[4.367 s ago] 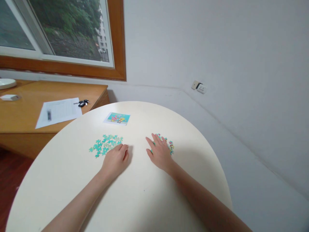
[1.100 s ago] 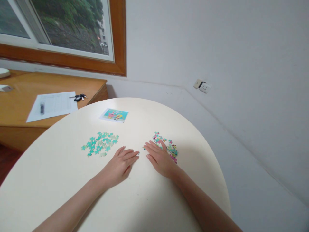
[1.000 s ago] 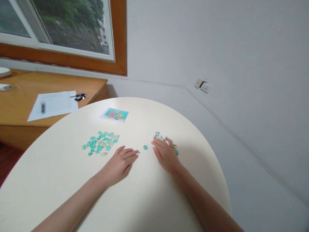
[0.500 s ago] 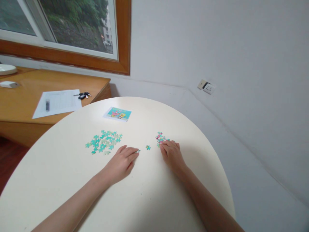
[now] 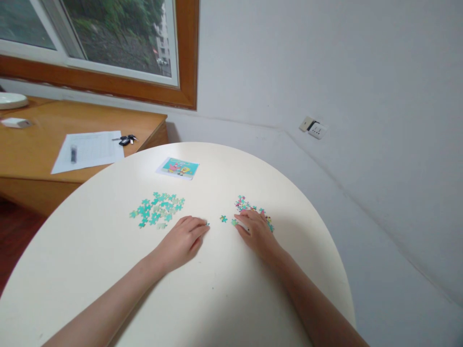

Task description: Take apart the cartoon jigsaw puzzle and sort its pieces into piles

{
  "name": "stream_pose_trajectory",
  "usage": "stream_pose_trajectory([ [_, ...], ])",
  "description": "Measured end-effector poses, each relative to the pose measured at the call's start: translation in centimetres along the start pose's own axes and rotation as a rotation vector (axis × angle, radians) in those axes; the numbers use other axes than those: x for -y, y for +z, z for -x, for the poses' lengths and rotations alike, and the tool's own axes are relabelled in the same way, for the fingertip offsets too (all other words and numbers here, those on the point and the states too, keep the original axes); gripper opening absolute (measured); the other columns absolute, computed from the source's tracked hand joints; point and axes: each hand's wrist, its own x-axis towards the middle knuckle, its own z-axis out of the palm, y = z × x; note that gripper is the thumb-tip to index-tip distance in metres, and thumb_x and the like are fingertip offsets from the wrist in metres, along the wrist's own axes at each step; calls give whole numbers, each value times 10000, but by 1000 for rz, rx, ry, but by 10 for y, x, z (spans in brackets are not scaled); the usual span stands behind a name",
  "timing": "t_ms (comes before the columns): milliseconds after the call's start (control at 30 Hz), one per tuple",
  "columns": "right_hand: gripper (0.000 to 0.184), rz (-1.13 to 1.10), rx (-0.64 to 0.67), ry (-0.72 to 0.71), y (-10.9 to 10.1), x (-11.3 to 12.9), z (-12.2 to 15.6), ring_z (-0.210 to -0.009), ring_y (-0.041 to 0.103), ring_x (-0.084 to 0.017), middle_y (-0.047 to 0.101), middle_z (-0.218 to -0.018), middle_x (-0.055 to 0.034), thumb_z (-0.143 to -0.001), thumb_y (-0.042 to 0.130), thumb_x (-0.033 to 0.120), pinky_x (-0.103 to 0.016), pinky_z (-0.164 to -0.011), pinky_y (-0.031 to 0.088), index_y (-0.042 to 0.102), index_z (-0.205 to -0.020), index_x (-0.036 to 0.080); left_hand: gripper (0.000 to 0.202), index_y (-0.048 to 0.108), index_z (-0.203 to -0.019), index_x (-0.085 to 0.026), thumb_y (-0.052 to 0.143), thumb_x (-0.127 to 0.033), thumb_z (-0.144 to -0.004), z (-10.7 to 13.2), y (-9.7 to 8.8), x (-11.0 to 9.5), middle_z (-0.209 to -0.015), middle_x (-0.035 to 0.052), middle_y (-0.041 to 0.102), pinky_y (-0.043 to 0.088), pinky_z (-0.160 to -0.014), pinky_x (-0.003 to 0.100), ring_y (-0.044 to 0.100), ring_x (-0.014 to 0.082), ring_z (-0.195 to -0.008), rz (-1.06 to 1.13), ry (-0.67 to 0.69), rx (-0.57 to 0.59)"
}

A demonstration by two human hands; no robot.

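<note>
On the round table [image 5: 202, 308], my left hand [image 5: 184, 241] is closed, its thumb and fingertips pinching a small jigsaw piece [image 5: 208, 224] that is mostly hidden. My right hand [image 5: 258, 233] has its thumb and index fingertip around a light green jigsaw piece [image 5: 234, 222] at the table surface. Between the hands lies a single teal and yellow jigsaw piece [image 5: 223, 219]. A pile of multicoloured jigsaw pieces [image 5: 240, 202] is partly covered by my right hand. To the left of my left hand spreads a larger pile of teal and pale green pieces [image 5: 155, 209].
A cartoon picture card [image 5: 179, 168] lies toward the far side of the table. A wooden desk [image 5: 90, 113] at the left holds a paper sheet [image 5: 94, 149] and keys [image 5: 126, 140]. Behind the table, a wall socket [image 5: 317, 130] is set in the wall.
My right hand has shifted slightly, its thumb and index finger parting around a light green piece, and more of the pile shows at its right. My left hand stays nearly still.
</note>
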Motion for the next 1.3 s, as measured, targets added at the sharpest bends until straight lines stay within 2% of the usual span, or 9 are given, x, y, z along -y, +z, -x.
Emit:
stream_pose_trajectory([
  [200, 156, -10, 14, 17, 2, -2, 1, -937, 568, -207, 638, -986, -59, -814, 555, 201, -345, -837, 384, 654, -933, 211, 358, 595, -1094, -159, 392, -88, -808, 0, -2, -1, -1117, 90, 627, 415, -934, 421, 551, 213, -1027, 8, 1, 22],
  [400, 168, -19, 20, 12, 4, -4, 1, -961, 558, -208, 624, -1013, -60, -828, 547, 234, -349, -849, 382, 627, -976, 234, 384, 574, -1135, -178, 399, -101, -802, 0, -5, -3, -1209, 78, 582, 379, -967, 440, 523, 220, -1078, 3, 1, 73],
  [700, 63, -4, 12, 25, 3, -4, 1, -941, 553, -213, 621, -957, -52, -796, 566, 211, -338, -818, 380, 566, -858, 204, 418, 513, -1200, -219, 436, -146, -795, 3, -5, -6, -1261, 79, 533, 289, -1028, 476, 460, 222, -1163, 52, 17, 109],
  [833, 51, 23, -4, 49, 6, -6, 1, -871, 559, -224, 612, -872, -59, -782, 570, 231, -333, -759, 387, 540, -799, 194, 325, 557, -1111, -160, 411, -154, -821, 1, -6, -9, -1130, 113, 583, 363, -970, 402, 515, 198, -1060, 58, 2, 37],
  [900, 57, 24, -20, 41, 9, -9, 2, -847, 560, -224, 606, -851, -60, -778, 565, 240, -327, -738, 389, 533, -784, 192, 286, 577, -1057, -148, 425, -160, -816, 0, -7, -9, -1074, 113, 597, 383, -939, 384, 527, 199, -1019, 52, -14, 47],
  [1133, 54, -15, -47, 3, 15, -13, 3, -781, 573, -210, 614, -798, -54, -772, 514, 244, -317, -699, 402, 530, -793, 196, 378, 510, -1182, -178, 480, -243, -810, 3, -9, -9, -1210, 100, 555, 286, -1012, 462, 461, 234, -1128, 47, -18, 135],
  [1300, 48, -148, 8, 48, 12, -6, 0, -657, 577, -175, 612, -709, -27, -768, 484, 213, -293, -638, 420, 523, -790, 194, 361, 511, -1187, -185, 462, -267, -839, 3, -6, -8, -1203, 101, 558, 291, -1008, 469, 465, 233, -1122, 58, -32, 120],
])
